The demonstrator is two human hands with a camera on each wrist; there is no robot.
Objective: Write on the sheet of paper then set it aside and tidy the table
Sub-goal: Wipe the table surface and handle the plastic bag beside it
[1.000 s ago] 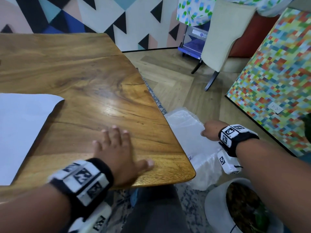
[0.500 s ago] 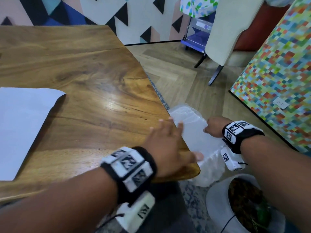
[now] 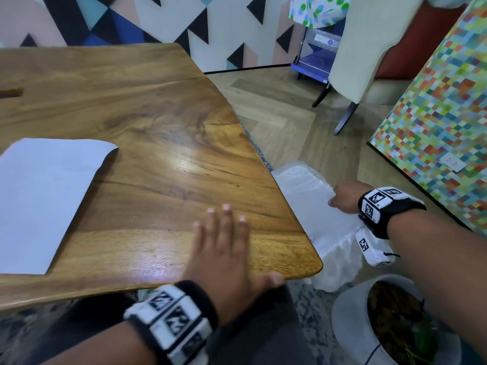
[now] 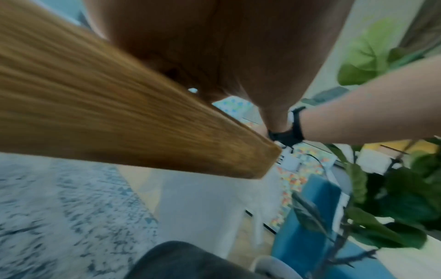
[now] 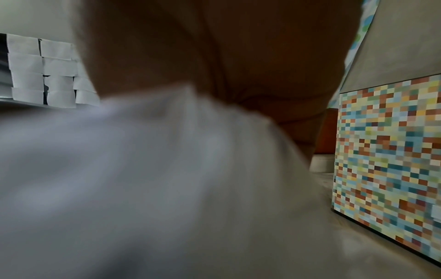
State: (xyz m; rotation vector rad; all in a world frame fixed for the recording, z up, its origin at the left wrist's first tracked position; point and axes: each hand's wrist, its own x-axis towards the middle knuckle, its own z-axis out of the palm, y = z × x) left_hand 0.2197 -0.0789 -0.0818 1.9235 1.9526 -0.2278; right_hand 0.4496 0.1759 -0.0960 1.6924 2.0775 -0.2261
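A white sheet of paper [image 3: 44,201] lies flat on the left part of the wooden table [image 3: 158,122]. My left hand [image 3: 224,248] rests flat on the table near its front right corner, fingers straight, thumb at the edge. My right hand [image 3: 342,197] is beyond the table's right edge, low, and grips the rim of a white plastic bag [image 3: 313,206] that hangs beside the table. In the right wrist view the bag [image 5: 155,179] fills the lower frame, blurred, under the palm. The left wrist view shows the table edge [image 4: 143,136], blurred.
A white pot with a plant [image 3: 390,320] stands on the floor at the lower right. A cream chair [image 3: 355,54] and a mosaic-patterned block [image 3: 434,122] stand to the right. A patterned rug [image 4: 59,207] lies under the table.
My left hand swept right to the table corner toward the bag, then drew back left onto the table top. The right hand kept its hold on the bag.
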